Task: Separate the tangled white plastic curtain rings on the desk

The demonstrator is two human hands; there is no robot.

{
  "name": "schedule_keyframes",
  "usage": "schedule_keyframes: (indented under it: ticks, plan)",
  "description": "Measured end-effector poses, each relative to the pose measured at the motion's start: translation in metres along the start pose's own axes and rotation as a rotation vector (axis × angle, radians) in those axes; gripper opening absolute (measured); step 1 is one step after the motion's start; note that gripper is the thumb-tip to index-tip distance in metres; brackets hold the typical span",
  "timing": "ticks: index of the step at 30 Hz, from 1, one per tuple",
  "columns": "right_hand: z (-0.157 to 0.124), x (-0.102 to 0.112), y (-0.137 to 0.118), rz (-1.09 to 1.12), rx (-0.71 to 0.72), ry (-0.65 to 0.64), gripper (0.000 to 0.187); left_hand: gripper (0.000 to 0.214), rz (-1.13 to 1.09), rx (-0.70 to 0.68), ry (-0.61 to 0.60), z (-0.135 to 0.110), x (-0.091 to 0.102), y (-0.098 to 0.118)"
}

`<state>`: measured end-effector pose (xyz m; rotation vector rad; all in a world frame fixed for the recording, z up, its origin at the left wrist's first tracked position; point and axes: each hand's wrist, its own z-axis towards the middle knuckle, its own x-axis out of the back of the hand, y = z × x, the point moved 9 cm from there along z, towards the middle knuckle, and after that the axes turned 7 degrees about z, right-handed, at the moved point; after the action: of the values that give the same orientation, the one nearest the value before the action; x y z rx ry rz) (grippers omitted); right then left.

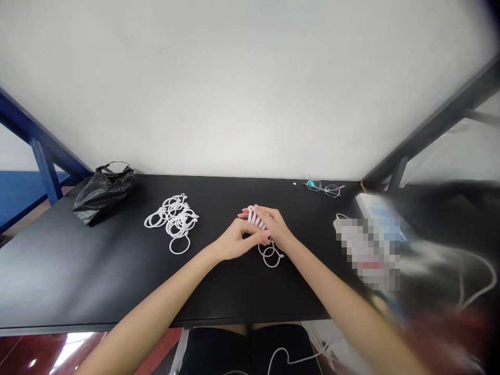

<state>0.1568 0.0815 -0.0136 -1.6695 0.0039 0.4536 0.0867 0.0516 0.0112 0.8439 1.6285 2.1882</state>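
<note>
Over the middle of the black table (97, 281) my two hands meet. My right hand (276, 225) is closed round a bunch of white plastic ring hooks (270, 253); their tabs stick up between the fingers and the rings hang below onto the table. My left hand (237, 240) is pinched against the same bunch from the left. A loose pile of white ring hooks (175, 220) lies on the table further left, apart from both hands.
A crumpled black plastic bag (102, 192) sits at the back left. Glasses (325, 188) lie near the wall at the back right. A white and blue box (377, 212) and a blurred patch lie at the right, with a white cable (474, 276) beyond.
</note>
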Motion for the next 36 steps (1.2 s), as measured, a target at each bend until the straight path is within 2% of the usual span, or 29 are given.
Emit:
schedule_keyframes:
  ticks: [5, 10, 12, 15, 18, 20, 23, 25, 27, 29, 31, 33, 36]
  plan:
    - [0.001, -0.012, 0.000, 0.185, -0.040, -0.259, 0.048, 0.067, -0.487, 0.103, 0.023, -0.001, 0.016, -0.004]
    - [-0.006, -0.028, 0.003, 0.359, -0.104, -0.469, 0.033, 0.065, -0.659, 0.142, -0.082, 0.000, 0.012, -0.004]
    - [-0.007, -0.030, 0.005, 0.408, -0.116, -0.475, 0.033, 0.058, -0.699, 0.136, -0.063, 0.002, 0.012, -0.007]
    - [-0.004, -0.025, 0.013, 0.404, -0.159, -0.378, 0.035, 0.045, -0.696, 0.184, -0.004, 0.005, 0.013, -0.017]
    - [-0.002, -0.016, 0.018, 0.383, -0.201, -0.250, 0.037, 0.044, -0.623, 0.258, 0.109, 0.005, 0.019, -0.032]
    - [-0.003, -0.016, 0.019, 0.343, -0.225, -0.215, 0.038, 0.045, -0.552, 0.258, 0.197, 0.004, 0.026, -0.037]
    - [-0.005, -0.016, 0.017, 0.256, -0.226, -0.171, 0.035, 0.026, -0.378, 0.209, 0.267, 0.004, 0.034, -0.038]
    - [-0.007, -0.017, 0.016, 0.169, -0.209, -0.141, 0.035, 0.029, -0.133, 0.140, 0.302, 0.002, 0.041, -0.033]
    - [-0.009, -0.019, 0.019, 0.079, -0.203, -0.133, 0.037, 0.037, 0.228, 0.051, 0.322, 0.000, 0.045, -0.024]
    - [-0.011, -0.021, 0.023, 0.023, -0.218, -0.128, 0.038, 0.043, 0.553, -0.001, 0.285, -0.001, 0.044, -0.017]
    - [-0.011, -0.021, 0.026, 0.010, -0.226, -0.111, 0.040, 0.045, 0.736, 0.018, 0.193, -0.001, 0.040, -0.020]
    - [-0.011, -0.022, 0.026, 0.026, -0.220, -0.107, 0.042, 0.038, 0.794, 0.061, 0.107, 0.000, 0.040, -0.025]
    - [-0.011, -0.028, 0.024, 0.075, -0.210, -0.147, 0.044, 0.025, 0.656, 0.041, 0.060, 0.002, 0.044, -0.027]
